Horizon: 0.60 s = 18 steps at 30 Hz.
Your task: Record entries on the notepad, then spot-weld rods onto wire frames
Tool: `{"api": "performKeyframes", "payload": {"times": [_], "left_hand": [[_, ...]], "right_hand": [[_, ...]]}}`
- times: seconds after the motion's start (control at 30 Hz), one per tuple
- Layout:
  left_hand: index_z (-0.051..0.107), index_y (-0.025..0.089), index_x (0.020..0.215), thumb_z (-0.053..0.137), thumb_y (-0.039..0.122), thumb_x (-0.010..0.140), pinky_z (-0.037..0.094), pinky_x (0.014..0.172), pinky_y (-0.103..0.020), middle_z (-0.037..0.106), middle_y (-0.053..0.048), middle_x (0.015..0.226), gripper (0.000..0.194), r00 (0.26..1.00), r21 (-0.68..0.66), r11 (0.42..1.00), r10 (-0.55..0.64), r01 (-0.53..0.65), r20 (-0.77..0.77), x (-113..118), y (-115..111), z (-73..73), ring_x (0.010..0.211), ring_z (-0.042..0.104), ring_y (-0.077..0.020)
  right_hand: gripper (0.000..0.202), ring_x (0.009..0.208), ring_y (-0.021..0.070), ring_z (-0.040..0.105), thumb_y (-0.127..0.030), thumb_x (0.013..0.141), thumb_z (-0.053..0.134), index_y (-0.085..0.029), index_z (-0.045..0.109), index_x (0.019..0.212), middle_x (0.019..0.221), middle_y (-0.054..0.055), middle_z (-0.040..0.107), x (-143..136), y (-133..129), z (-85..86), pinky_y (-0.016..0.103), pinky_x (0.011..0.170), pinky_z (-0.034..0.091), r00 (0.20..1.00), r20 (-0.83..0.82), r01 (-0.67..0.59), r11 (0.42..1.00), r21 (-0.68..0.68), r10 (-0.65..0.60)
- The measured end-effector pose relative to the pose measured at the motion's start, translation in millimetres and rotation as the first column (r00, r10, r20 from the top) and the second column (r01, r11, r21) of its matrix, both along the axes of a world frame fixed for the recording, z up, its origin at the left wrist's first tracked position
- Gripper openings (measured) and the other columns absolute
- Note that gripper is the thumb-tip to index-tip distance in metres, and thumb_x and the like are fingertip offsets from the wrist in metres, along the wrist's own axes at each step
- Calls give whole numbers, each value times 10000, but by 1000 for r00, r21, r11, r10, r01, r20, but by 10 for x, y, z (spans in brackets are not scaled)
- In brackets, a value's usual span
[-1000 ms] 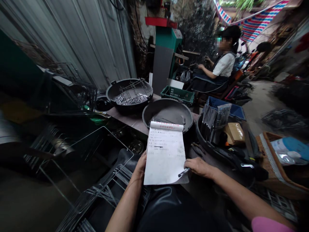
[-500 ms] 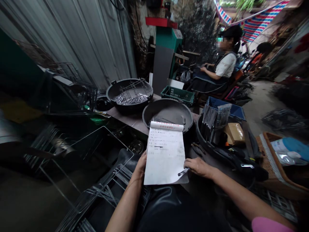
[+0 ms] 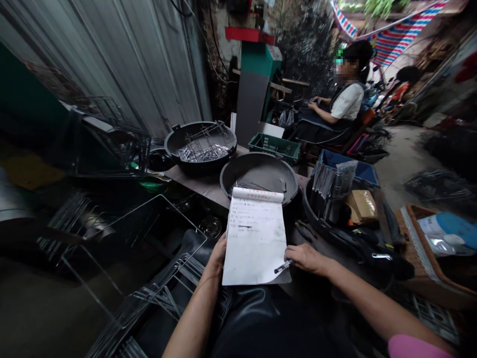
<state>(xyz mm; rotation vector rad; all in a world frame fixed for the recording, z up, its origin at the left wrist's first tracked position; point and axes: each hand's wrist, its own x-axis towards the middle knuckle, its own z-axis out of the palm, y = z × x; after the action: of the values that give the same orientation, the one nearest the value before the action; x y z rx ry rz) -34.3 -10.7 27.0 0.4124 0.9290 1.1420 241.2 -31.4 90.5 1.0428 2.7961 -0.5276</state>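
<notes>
A white notepad [image 3: 253, 253] with red print at its top and handwritten lines on the upper half is tilted toward me above my lap. My left hand [image 3: 219, 256] grips its left edge, the fingers hidden behind the pad. At the lower right edge, my right hand [image 3: 303, 257] is closed around a pen [image 3: 283, 266], which lies across the curled corner of the page. Just beyond the pad stands a round black pan [image 3: 257, 169] with thin dark rods in it.
Another black pan [image 3: 201, 144] holds metal wire pieces. Bent wire frames [image 3: 167, 283] stand at my left. On the right are a black tub [image 3: 309, 199] with rods and a wicker basket [image 3: 421, 248]. Behind sits a person [image 3: 346, 99] near a green crate [image 3: 274, 145].
</notes>
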Motion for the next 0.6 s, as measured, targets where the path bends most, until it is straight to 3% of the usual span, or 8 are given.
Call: {"api": "performKeyframes", "payload": {"times": [0.6], "left_hand": [[576, 174, 1071, 629, 103, 552, 505, 679, -336, 682, -60, 908, 526, 1000, 14, 1000, -7, 7, -13, -12, 9, -40, 748, 637, -229]], "right_hand": [[218, 781, 130, 555, -138, 765, 460, -200, 546, 956, 931, 41, 580, -1, -1, 13, 212, 638, 378, 1000, -3, -6, 1000, -19, 6]]}}
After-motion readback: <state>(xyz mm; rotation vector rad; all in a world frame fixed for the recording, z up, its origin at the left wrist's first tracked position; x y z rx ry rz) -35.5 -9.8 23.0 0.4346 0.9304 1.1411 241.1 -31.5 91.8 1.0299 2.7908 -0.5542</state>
